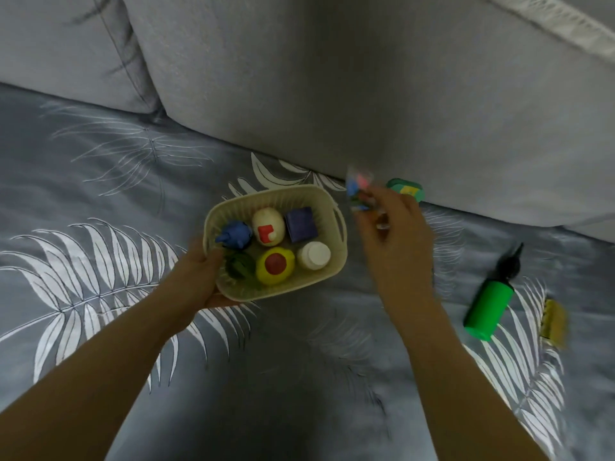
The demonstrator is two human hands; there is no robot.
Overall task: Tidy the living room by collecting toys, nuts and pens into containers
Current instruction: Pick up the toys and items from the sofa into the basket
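**Holding the basket while a blurred toy hangs beside it**

Looking down, we see a grey sofa cover printed with white fern leaves filling the lower two thirds of the frame, with plain grey back cushions rising across the top. A seam between two cushions runs down at upper left, and a pale fringed edge crosses the upper right corner.

Near the centre our left hand grips the lower left corner of the cream basket, thumb over the rim and fingers underneath. Inside it we count a blue toy, a white egg-shaped toy with a red mark, a dark purple block, a dark green toy, a yellow toy with a red top and a white bottle.

Just right of the basket our right hand pinches a small multicoloured toy in its fingertips, level with the basket's upper right corner and apart from it; it is too blurred for us to name.

A green and yellow toy lies against the cushion base beyond the right hand. At the right, a green bottle with a black nozzle lies tilted, a gold object near it. Open cover spreads at left and bottom.
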